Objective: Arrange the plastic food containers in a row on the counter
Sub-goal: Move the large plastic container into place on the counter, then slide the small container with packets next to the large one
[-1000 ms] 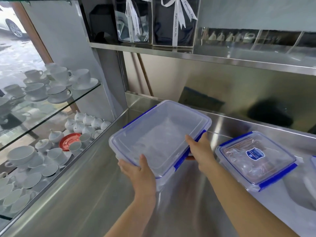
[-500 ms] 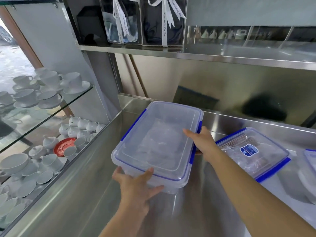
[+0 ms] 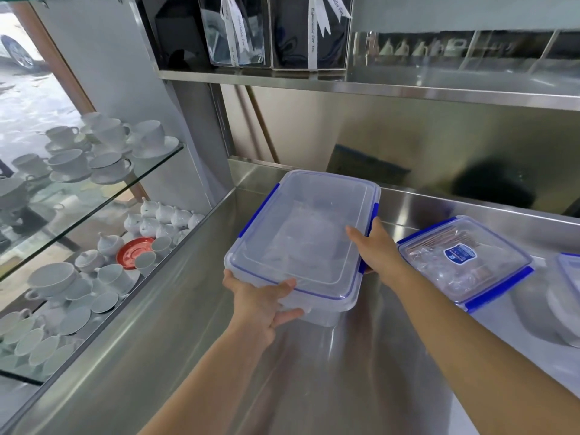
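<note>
A large clear plastic container point(image 3: 301, 233) with blue lid clips sits near the back left of the steel counter point(image 3: 314, 372). My left hand point(image 3: 260, 302) grips its near left corner, thumb on the lid. My right hand point(image 3: 373, 246) holds its right long side by a blue clip. Whether its base rests on the counter I cannot tell. To its right lies a smaller clear container point(image 3: 464, 262) with blue clips and a blue label, flat on the counter. A third container point(image 3: 568, 296) shows only partly at the right edge.
A steel back wall and a shelf point(image 3: 408, 89) with ribboned gift boxes point(image 3: 273, 29) stand behind the counter. On the left, glass shelves point(image 3: 94, 189) carry white cups, saucers, small pots and a red saucer point(image 3: 135, 248).
The large container has turned clockwise and moved back toward the wall, its long side now running away from me. My left hand shifted to its near corner; the right hand stayed on the right side.
</note>
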`<action>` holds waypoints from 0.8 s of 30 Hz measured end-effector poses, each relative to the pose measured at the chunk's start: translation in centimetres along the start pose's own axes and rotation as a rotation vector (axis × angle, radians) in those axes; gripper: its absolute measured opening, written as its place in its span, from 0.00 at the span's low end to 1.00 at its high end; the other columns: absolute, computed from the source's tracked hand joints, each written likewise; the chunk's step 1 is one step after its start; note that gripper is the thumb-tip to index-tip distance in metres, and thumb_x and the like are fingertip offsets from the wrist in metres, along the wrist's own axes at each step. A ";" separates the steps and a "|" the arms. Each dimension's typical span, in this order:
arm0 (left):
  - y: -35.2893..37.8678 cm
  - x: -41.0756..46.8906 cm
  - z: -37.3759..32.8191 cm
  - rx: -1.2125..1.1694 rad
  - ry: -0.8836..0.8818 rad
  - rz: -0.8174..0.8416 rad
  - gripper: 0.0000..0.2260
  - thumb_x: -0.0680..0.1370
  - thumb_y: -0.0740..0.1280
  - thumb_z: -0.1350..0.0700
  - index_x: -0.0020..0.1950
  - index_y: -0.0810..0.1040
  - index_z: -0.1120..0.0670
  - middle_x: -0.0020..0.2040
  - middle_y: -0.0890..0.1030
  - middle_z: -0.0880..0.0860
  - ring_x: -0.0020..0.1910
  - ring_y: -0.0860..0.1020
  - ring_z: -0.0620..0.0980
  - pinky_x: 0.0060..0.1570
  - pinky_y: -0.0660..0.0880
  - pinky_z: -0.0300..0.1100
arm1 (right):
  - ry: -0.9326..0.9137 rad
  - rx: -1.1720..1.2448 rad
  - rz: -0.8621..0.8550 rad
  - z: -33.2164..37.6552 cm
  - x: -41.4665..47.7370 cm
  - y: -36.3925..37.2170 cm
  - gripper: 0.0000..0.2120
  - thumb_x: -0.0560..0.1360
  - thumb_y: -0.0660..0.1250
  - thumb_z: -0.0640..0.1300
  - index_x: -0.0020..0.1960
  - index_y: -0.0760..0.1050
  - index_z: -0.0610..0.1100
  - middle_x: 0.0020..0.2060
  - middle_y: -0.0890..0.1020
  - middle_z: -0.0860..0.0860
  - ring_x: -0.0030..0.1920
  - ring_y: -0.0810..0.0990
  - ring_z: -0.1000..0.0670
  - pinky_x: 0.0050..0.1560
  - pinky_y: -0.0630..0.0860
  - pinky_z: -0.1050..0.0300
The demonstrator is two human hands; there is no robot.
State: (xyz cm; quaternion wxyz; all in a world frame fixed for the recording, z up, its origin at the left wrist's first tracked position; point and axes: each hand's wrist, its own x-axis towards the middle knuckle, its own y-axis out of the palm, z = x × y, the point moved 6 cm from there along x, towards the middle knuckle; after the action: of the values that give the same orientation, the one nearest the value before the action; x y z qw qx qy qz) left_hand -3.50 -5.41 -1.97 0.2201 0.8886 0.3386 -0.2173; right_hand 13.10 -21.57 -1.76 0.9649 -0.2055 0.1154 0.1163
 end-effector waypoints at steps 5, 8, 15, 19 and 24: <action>-0.3 -0.1 0.0 0.056 -0.007 -0.033 0.44 0.66 0.74 0.68 0.69 0.52 0.42 0.64 0.70 0.55 0.59 0.74 0.63 0.39 0.81 0.57 | -0.039 -0.015 -0.046 0.1 -0.8 -0.7 0.28 0.75 0.62 0.56 0.69 0.59 0.46 0.66 0.72 0.45 0.61 0.75 0.42 0.59 0.76 0.42; -0.8 -0.9 -0.9 0.232 0.066 -0.166 0.48 0.66 0.75 0.61 0.74 0.46 0.44 0.74 0.57 0.55 0.69 0.63 0.58 0.65 0.65 0.57 | -0.130 -0.084 -0.170 0.6 -1.7 -2.5 0.25 0.75 0.61 0.56 0.67 0.62 0.45 0.65 0.73 0.45 0.58 0.75 0.46 0.51 0.74 0.52; 7.4 -7.5 -4.3 0.568 0.940 0.003 0.31 0.75 0.65 0.59 0.74 0.54 0.48 0.74 0.60 0.48 0.70 0.58 0.43 0.68 0.54 0.33 | -0.182 -0.163 -0.476 -1.9 -5.1 -9.2 0.19 0.74 0.63 0.47 0.60 0.70 0.38 0.51 0.76 0.44 0.50 0.74 0.45 0.48 0.70 0.52; 15.8 -10.0 -1.3 0.706 1.099 0.393 0.25 0.77 0.61 0.58 0.73 0.60 0.51 0.70 0.68 0.47 0.65 0.63 0.39 0.59 0.55 0.18 | -0.012 -0.378 -0.619 -4.9 -6.8 -12.6 0.24 0.73 0.63 0.49 0.66 0.66 0.39 0.63 0.71 0.39 0.62 0.69 0.38 0.62 0.64 0.41; 22.8 -5.5 4.8 1.107 0.925 0.516 0.29 0.78 0.60 0.53 0.75 0.49 0.52 0.78 0.54 0.52 0.76 0.53 0.51 0.73 0.55 0.49 | 0.165 -0.261 -0.556 -9.5 -7.7 -14.7 0.34 0.72 0.66 0.54 0.70 0.59 0.40 0.68 0.66 0.37 0.66 0.66 0.35 0.67 0.62 0.39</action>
State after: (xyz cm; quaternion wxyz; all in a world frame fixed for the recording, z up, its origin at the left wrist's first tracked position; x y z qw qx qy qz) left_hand 7.50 -26.15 2.66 -0.3775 0.9207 0.0196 0.0972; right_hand 8.15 -40.04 -2.70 0.9125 -0.3601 0.1167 -0.1553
